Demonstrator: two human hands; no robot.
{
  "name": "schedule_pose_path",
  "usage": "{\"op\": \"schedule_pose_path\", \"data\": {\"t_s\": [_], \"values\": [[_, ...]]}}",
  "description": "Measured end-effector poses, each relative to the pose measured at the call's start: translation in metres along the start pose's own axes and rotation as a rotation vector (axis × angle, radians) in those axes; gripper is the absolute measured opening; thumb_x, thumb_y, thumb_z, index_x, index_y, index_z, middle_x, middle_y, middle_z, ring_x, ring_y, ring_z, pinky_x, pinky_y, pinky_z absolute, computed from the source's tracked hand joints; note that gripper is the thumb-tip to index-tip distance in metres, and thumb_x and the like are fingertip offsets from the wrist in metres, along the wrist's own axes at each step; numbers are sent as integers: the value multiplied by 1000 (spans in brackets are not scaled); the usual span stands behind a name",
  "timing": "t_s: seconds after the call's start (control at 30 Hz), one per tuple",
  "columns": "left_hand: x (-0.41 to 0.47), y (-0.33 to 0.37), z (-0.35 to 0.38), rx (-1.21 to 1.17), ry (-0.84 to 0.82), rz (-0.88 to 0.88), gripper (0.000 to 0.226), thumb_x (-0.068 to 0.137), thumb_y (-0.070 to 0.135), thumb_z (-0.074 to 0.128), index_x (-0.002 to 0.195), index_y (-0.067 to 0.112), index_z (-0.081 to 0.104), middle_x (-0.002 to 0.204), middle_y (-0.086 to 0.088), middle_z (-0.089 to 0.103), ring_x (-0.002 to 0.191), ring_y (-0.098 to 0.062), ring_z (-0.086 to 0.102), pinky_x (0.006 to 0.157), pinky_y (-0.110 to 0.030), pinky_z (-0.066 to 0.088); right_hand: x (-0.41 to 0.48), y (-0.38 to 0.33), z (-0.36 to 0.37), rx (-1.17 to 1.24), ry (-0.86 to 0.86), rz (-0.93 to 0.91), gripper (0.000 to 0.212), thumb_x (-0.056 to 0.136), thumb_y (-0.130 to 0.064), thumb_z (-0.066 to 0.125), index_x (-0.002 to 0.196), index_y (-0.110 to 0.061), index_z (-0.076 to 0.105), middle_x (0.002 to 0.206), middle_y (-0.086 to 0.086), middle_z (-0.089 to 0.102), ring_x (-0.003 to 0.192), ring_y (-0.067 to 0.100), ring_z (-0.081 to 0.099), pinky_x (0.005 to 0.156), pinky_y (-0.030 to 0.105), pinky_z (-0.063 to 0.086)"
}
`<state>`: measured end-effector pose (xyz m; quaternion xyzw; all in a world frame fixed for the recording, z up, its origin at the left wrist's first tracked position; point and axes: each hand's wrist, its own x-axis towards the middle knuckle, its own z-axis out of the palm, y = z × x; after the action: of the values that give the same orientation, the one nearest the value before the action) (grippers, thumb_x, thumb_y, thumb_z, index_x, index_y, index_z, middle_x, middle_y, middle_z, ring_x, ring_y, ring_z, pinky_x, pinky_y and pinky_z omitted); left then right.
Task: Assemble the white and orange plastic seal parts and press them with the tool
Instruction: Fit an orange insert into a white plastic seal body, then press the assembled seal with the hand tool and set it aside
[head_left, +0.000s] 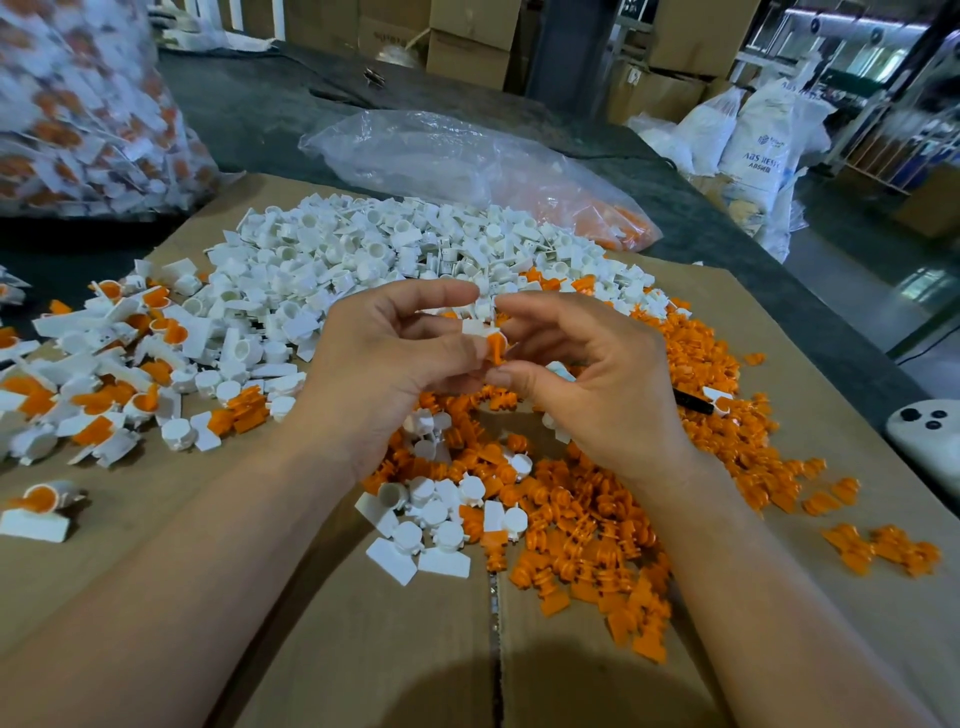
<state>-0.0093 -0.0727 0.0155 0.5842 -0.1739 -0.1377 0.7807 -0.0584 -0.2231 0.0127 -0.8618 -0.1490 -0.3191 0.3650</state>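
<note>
Both curled: left hand (384, 358), right hand (587, 384) pinch white part (475, 327) and orange part (497, 347) between fingertips.

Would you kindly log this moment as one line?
step: joining; left hand: holds white part; right hand: pinches orange part

White sack (756, 150): "ABS RESIN" in blue capitals under a small blue logo; the line beneath is too small to read.
Sack behind it (802, 91): blue letters beginning "ABS", the rest blurred.
Cardboard boxes (470, 57): print illegible.
</note>
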Motion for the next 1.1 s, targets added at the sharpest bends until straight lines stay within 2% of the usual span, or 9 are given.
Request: {"op": "schedule_pose_path", "data": {"t_s": [0.13,0.27,0.43,0.53,0.7,0.77,0.87,0.97,1.1], "values": [[1,0,-2,24,-18,-19,35,58,7,71,92,14,67,57,-2,67,56,-15,67,53,-23,54,1,-2,0,-7,-1,-21,41,73,-12,72,108,-25,55,88,-11,59,77,10,63,70,25,54],[1,0,-3,28,-43,-36,43,51,14,72,93,15,67,60,-4,68,55,-15,66,51,-22,53,1,-3,-1,-36,-15,-54,30,75,-11,70,102,-22,61,85,-7,62,78,14,62,68,33,52],[2,-1,-4,20,-52,-58,32,66,-3,70,92,16,67,59,-3,68,55,-14,66,51,-21,52,1,-3,-1,-77,13,-63,26,73,-8,70,98,-5,68,86,-1,61,79,12,60,69,27,52],[2,-1,-3,22,-45,-56,31,69,-5,69,92,15,67,59,-3,68,55,-14,66,50,-21,52,1,-6,-2,-88,-12,-43,26,73,-10,70,98,-4,69,86,-2,61,78,11,60,69,23,52],[5,-1,-5,-44,28,-66,31,67,-5,69,91,13,66,55,-3,66,51,-13,65,49,-20,52,10,-1,-30,-167,-44,347,29,69,-46,67,96,-35,63,89,-20,62,83,-2,59,72,8,45],[6,0,-7,-70,54,-71,30,66,-4,69,91,13,66,54,-3,66,51,-14,65,48,-19,51,12,10,-48,-317,-61,483,28,74,-43,68,99,-30,65,95,-12,65,83,0,58,69,11,44],[7,0,-9,-81,61,-74,30,68,-4,69,92,14,66,55,-3,67,52,-14,65,48,-19,51,10,25,-65,-560,-215,619,45,76,-44,67,114,-21,61,112,-3,62,93,5,52,71,19,37],[8,0,-10,-91,66,-76,29,69,-4,68,92,14,66,55,-2,67,52,-13,66,47,-18,50,9,29,-68,-613,-394,692,64,69,-55,66,123,-22,54,126,-2,54,110,12,50,80,25,35],[8,0,-11,-95,64,-73,31,65,-1,69,92,14,67,55,-2,67,53,-13,66,47,-17,50,8,28,-57,-701,-620,726,84,62,-66,63,131,-22,43,130,0,48,115,18,46,82,29,39]]}}
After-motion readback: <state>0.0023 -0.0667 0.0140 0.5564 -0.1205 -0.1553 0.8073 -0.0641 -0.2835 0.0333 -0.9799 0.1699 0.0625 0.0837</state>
